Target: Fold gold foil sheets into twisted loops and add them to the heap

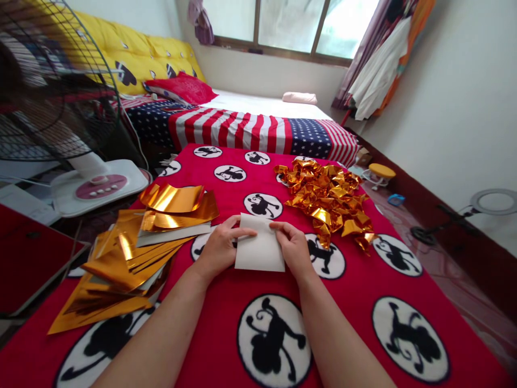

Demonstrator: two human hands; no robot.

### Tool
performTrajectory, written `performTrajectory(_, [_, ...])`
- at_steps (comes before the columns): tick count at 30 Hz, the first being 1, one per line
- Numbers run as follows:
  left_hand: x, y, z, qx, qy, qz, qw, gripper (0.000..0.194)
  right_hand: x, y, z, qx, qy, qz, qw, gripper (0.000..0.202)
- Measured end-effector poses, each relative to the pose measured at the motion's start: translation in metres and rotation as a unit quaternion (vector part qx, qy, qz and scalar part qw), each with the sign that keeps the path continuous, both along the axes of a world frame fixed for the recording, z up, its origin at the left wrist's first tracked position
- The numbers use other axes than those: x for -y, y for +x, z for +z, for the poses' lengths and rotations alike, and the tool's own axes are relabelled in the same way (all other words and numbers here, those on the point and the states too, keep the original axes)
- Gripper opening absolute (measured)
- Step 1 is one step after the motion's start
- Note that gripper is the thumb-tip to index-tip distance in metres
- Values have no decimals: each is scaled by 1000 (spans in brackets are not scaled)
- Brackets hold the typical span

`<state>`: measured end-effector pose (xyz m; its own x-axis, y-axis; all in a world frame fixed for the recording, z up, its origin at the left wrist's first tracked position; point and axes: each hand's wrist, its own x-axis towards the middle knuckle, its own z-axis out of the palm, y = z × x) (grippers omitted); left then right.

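Between my two hands is a sheet of paper [259,252], its pale, dull side facing me, held just over the red cloth. My left hand [222,242] grips its left edge, with the index finger laid across the front. My right hand [291,243] pinches the upper right edge between thumb and fingers. To the left lies a loose stack of gold foil paper sheets [133,253], some showing pale backs. On the right is a heap of folded gold foil pieces [327,191].
A red cloth [339,328] with monkey prints covers the table. An electric fan [97,183] stands at the left, close to the foil stack. Beyond the table is a bed [242,126]. A yellow stool [382,171] and a ring light [495,202] are on the right.
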<state>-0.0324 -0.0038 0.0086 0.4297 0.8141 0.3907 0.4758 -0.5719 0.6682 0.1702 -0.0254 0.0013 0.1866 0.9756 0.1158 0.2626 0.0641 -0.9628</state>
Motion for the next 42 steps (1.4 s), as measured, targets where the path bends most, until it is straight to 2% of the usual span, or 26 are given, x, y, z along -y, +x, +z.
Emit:
performTrajectory(5, [0,1,1,-81,56,61,993,15,-1,3,-2,140,63,-18,988,36])
performTrajectory(7, [0,1,1,-105,60,54,991,13,0,3,-2,202,87,-26,975,40])
performTrajectory(10, [-1,0,1,-133,25,9,991,24,2,4,0,255,92,-6,962,49])
performTrajectory(12, [-2,-1,0,-135,-2,-8,991,26,3,7,5,251,99,41,962,55])
performTrajectory(14, [-3,0,-1,-125,-10,0,992,21,5,14,13,213,94,114,966,55])
performTrajectory(18, [-4,3,-2,-97,-9,32,995,25,11,30,33,112,18,252,961,45])
performTrajectory(20, [-4,4,-2,-86,-6,40,996,31,12,34,38,68,-14,278,958,37])
performTrajectory(22, [-4,5,-1,-76,0,44,996,31,10,31,35,24,-25,238,971,18])
performTrajectory(24, [-5,5,-1,-71,7,44,997,30,6,24,26,13,-5,147,989,27])
performTrajectory(27, [-6,7,-1,-62,10,40,997,26,-2,11,10,85,33,12,996,35])
performTrajectory(30, [-7,10,-3,-51,5,73,996,21,-6,1,2,197,51,-84,976,27])
performTrajectory(35, [-7,16,-8,-62,19,185,981,17,-6,-7,4,307,30,-127,943,15])
performTrajectory(38, [-7,17,-8,-64,13,190,980,19,-5,-7,4,307,24,-132,942,15])
performTrajectory(42, [-7,16,-8,-36,-9,172,984,19,-5,-5,1,248,-1,-137,959,19])
